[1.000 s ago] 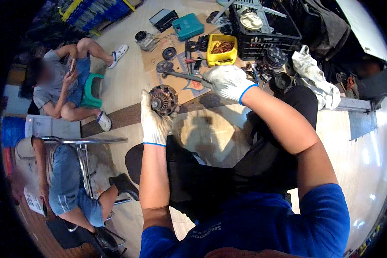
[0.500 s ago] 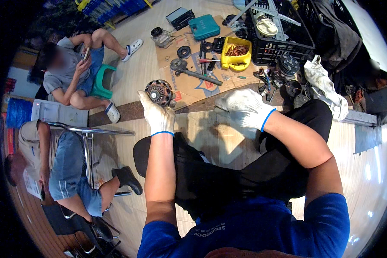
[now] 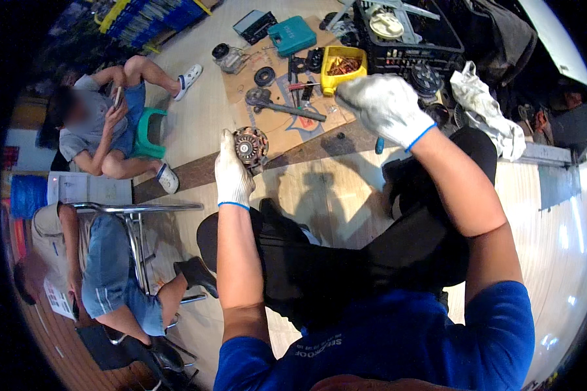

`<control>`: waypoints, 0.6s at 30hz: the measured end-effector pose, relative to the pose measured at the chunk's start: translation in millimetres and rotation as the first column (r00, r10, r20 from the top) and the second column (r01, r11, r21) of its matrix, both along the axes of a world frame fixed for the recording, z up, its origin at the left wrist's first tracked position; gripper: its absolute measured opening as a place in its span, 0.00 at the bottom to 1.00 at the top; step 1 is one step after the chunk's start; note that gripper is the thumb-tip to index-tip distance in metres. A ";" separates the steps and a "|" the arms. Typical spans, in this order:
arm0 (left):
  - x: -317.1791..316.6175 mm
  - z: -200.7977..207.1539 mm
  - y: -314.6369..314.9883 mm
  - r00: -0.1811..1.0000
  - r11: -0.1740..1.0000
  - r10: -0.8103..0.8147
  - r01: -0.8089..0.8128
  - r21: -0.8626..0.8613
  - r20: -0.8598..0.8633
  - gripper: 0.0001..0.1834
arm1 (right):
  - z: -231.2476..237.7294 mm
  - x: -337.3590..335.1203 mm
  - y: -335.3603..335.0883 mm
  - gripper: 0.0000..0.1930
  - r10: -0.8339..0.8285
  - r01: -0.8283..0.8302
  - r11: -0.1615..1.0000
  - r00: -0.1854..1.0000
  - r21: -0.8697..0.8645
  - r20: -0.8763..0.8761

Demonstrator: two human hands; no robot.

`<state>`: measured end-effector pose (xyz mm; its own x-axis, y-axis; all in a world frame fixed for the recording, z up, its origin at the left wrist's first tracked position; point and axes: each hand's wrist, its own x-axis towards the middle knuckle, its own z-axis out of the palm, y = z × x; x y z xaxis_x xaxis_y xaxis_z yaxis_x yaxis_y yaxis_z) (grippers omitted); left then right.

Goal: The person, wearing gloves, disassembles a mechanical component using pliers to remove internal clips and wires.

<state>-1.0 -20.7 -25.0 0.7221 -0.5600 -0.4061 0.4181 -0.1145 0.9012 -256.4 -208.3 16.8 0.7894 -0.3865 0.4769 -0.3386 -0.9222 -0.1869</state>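
The left hand [image 3: 232, 176] grasps a round metal part [image 3: 248, 148] near the cardboard [image 3: 277, 131] bearing a long-handled tool [image 3: 290, 111], while the right hand [image 3: 383, 109], its grip impossible to tell, partly hides the yellow container [image 3: 330, 85] beside the black crate [image 3: 398, 56].

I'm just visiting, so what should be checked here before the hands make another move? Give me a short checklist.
1. Left hand has hold of the round metal part with copper windings: ok.
2. Pale gloves on both hands: ok.
3. Right hand empty: cannot tell; its fingertips are hidden.
4. Hammer-like tool lying on the cardboard: ok.
5. Right hand clear of the yellow container: cannot tell; they overlap in this view.
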 end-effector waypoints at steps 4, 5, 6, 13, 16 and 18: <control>-3.8 -5.7 5.0 0.996 0.994 -0.086 0.084 -0.064 -0.024 0.32 | -11.7 2.0 -24.9 0.11 -0.142 0.142 0.990 0.984 -0.012 -0.110; -7.1 -4.6 6.7 0.994 0.992 -0.093 0.087 -0.090 -0.060 0.32 | -20.1 1.3 -27.2 0.11 -0.141 0.144 0.990 0.979 0.011 -0.146; -8.0 1.0 8.7 0.994 0.992 -0.095 0.090 -0.087 -0.051 0.32 | -23.8 3.2 -27.9 0.12 -0.135 0.142 0.989 0.975 0.031 -0.175; -16.5 20.0 14.3 0.934 0.939 -0.333 0.317 0.130 0.130 0.28 | -24.8 7.7 -31.9 0.13 -0.158 0.160 0.987 0.978 0.007 -0.138; -24.6 19.0 10.2 0.918 0.935 -0.338 0.301 0.188 0.209 0.27 | -19.6 5.2 -33.1 0.08 -0.163 0.163 0.986 0.986 0.014 -0.033; -13.0 1.1 12.4 0.921 0.937 -0.346 0.330 0.112 0.178 0.29 | -38.6 3.8 -46.8 0.10 -0.199 0.203 0.979 0.973 0.019 -0.120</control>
<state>-14.0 -8.3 -23.9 0.5636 -0.7568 -0.3311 0.1620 -0.2918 0.9427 -252.6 -255.1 -21.8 0.7439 -0.5561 0.3708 -0.5375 -0.8275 -0.1626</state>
